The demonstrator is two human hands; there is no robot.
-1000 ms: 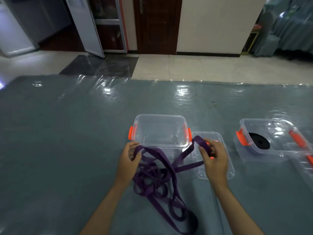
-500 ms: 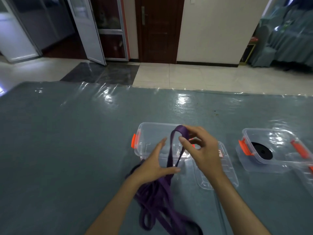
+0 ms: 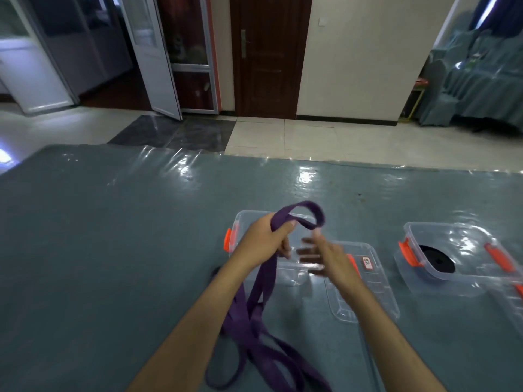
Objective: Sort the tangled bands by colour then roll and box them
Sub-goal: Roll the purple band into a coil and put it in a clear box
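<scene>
Head camera is looking down at a person who is starting to roll a purple band (image 3: 256, 304) above a blue-grey table (image 3: 113, 236). The left hand (image 3: 264, 240) is gripping the band near one end, fingers curled round it and thumb pressing on top, so that a short loop is arching up and over to the right. The right hand (image 3: 321, 257) is hovering just below that loop with its fingers spread and blurred; it is holding nothing, and whether a fingertip is brushing the band's end I cannot tell.

To do this step well, I judge the left hand should be keeping the band flat, not twisted, while the right hand is catching the free end of the loop and turning it tightly on itself, so the roll is starting small and even. The slack needs feeding gradually, since the rest is trailing down from the left fist into loose, crossing coils on the table near the forearms, and these could snag.

Behind the hands an open clear box (image 3: 243, 222) with orange clips is waiting, its lid (image 3: 368, 278) lying just to the right. Further right, well apart, a second clear box (image 3: 458, 241) is already holding a black roll (image 3: 437, 261).
</scene>
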